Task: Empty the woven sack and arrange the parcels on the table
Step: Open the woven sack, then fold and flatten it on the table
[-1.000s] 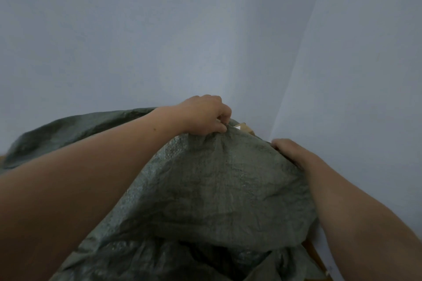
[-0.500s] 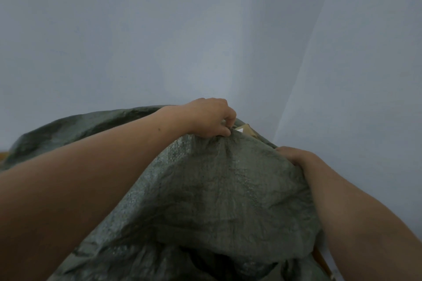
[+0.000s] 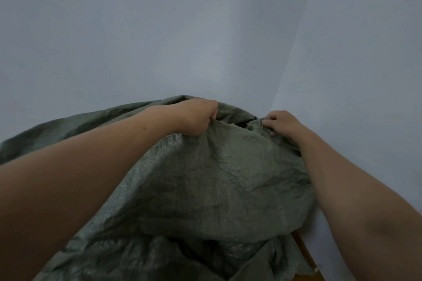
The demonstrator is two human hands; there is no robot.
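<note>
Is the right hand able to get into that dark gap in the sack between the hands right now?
Probably not yet. The right hand grips bunched fabric of the sack, and the gap beside its fingers looks a narrow slit. The left hand holds the other edge. It must let go first.

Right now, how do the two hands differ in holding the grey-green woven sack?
The left hand is a fist, its fingers tucked under a fold of the grey-green woven sack; the right hand shows its fingers curled over a bunch of cloth. The left hand sits higher; the right hand is nearer the pale side wall. Both grip the sack's top edge.
</note>
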